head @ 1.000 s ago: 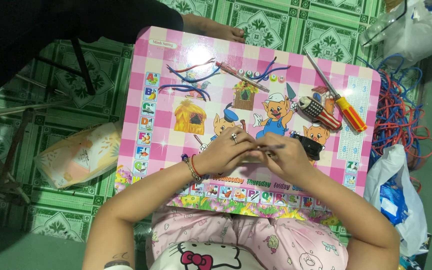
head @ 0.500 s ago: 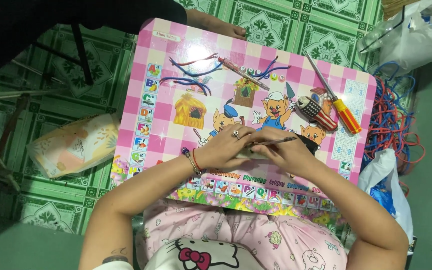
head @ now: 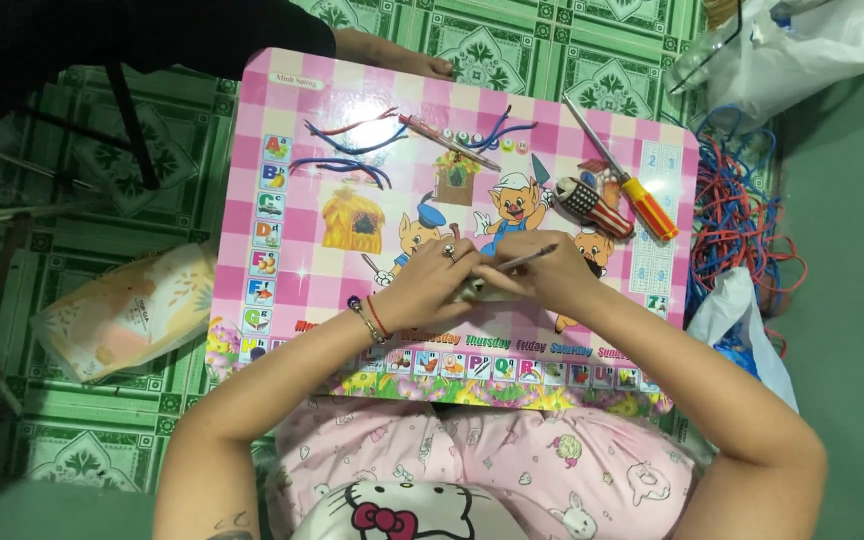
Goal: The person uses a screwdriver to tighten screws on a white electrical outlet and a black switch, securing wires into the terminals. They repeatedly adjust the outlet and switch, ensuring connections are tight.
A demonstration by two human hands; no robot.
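— What differs from half a second back?

— Very little. Both hands sit at the same place on the pink checked table (head: 282,95), pressed together just as before. The thin metal tool (head: 524,261) under the right hand (head: 542,277) stays slanted up and away to the right. The other person's hand (head: 417,66) has not left the far edge of the table.

— What is each hand doing?

— The left hand (head: 432,282) is curled, its fingertips pinching a small pale piece (head: 482,292) that lies between the two hands, touching both. The right hand is closed around the thin tool, pen-fashion, with the tip down at that piece. What the piece is, I cannot tell; the fingers cover most of it.

— Count the things around them.

— One screwdriver (head: 624,183) with an orange and yellow handle, beyond the right hand and off to its right. One striped dark object (head: 592,203) just this side of it, close to the right hand's knuckles. Beyond the left hand, a few loose wire pieces (head: 344,150), red and blue; about five or six, though they overlap. One strip of small round parts (head: 450,141) beyond both hands. To the right of the right hand, off the table, one heap of red and blue wire (head: 742,215) and two white plastic bags (head: 802,55), one far, one near. Left of the left hand, on the floor, one pale packet (head: 127,315).

— On the left wrist?

— Two bracelets (head: 370,318), one beaded, one red.
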